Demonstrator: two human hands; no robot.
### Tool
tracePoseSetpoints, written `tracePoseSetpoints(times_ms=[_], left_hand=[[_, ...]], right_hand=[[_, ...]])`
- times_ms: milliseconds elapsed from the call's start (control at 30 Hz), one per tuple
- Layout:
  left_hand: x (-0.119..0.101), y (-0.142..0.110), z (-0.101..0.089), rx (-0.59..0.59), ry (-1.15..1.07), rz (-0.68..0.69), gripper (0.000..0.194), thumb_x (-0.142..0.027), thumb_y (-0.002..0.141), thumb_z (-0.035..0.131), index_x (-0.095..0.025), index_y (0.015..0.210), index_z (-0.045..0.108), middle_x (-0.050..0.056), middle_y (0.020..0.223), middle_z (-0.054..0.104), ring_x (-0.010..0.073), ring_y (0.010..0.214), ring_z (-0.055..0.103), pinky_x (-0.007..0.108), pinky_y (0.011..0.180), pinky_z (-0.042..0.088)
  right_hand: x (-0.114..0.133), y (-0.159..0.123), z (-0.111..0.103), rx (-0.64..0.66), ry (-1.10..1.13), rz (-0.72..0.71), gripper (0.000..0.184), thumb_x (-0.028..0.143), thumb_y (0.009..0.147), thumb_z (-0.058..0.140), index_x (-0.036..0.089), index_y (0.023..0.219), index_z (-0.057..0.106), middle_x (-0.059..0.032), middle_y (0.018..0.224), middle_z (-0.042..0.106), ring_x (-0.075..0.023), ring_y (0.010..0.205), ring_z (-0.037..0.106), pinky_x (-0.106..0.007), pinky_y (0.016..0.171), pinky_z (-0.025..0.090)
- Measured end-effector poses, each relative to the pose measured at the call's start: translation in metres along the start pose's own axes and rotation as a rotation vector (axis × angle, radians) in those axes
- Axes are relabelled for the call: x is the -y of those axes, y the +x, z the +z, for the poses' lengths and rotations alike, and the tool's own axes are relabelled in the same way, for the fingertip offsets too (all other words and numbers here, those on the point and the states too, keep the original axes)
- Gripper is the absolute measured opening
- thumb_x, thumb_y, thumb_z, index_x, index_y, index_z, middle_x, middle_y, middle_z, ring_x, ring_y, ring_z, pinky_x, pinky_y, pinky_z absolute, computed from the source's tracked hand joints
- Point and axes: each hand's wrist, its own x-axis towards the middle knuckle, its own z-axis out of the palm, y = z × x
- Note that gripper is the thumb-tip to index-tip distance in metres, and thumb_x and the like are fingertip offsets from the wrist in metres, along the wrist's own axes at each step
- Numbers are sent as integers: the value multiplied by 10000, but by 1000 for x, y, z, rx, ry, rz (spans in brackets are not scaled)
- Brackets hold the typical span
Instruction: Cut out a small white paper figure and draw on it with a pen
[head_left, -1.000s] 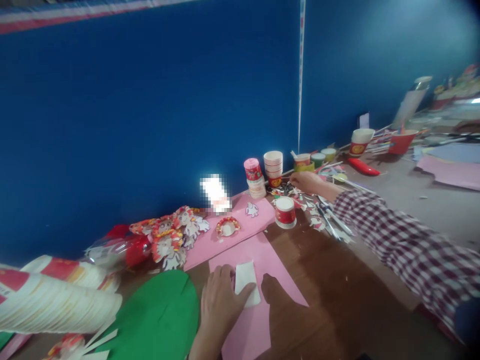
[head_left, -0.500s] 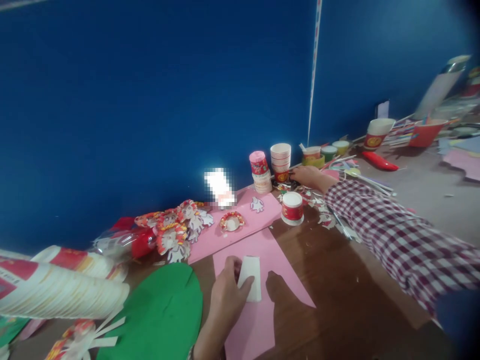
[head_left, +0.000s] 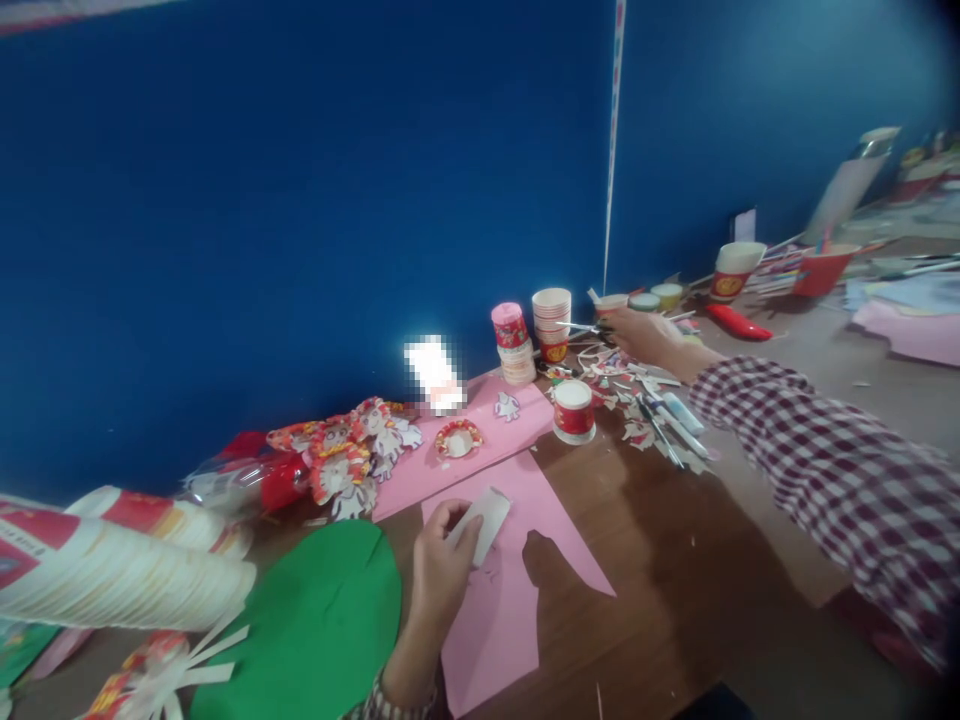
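White rectangular paper (head_left: 489, 522) pinched in left grip (head_left: 442, 560) over pink paper sheet (head_left: 495, 640). Right grip (head_left: 649, 338) pinching silver-bladed scissors (head_left: 581, 327) near back edge of brown table (head_left: 652, 500); keep blades off stacked white-red paper cups (head_left: 552, 308).

The white card (head_left: 490, 522) looks matt paper, the tabletop (head_left: 637, 500) wood.

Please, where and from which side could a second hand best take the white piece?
Probably at the upper right end of the white piece, coming from the right: it slants that way and this end sticks out free, while the left hand pinches the lower left part.
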Motion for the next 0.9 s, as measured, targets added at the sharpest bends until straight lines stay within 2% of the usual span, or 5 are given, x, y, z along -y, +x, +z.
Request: tracePoseSetpoints(times_ms=[167,267,333,567,900], left_hand=[[6,2,3,-46,-113,-51,283,-363,720,649,-148,904,651,40,786,651,154,630,597,220,499,495],[5,3,3,-64,-243,-165,363,-359,688,682,-134,971,651,49,796,662,141,581,586,211,436,477],[3,4,2,-89,-334,-216,417,-351,658,715,-124,1002,653,51,801,670,123,546,578,198,419,461],[-3,9,-2,-231,-822,-298,436,-281,543,829,-140,893,610,2,718,673,97,547,613,186,511,485],[-10,7,-4,-289,-906,-333,428,-266,545,823,-119,896,628,79,827,725,199,730,689,306,699,544]], right_hand=[[12,-15,4,-33,11,102,244,161,773,532,130,1006,599,-104,878,663,-203,725,587,-298,628,413],[48,-30,6,-144,110,153,329,246,798,538,150,1109,487,-86,904,646,-176,693,590,-290,612,440],[88,-47,6,-182,500,147,474,292,731,640,166,1134,425,-42,838,625,-152,638,577,-265,565,449],[212,-127,31,510,1088,145,327,262,782,621,165,1088,555,-61,896,641,-149,796,600,-240,641,467],[214,-155,59,775,1280,339,390,363,734,703,149,983,494,71,622,451,-52,520,394,-176,458,313]])
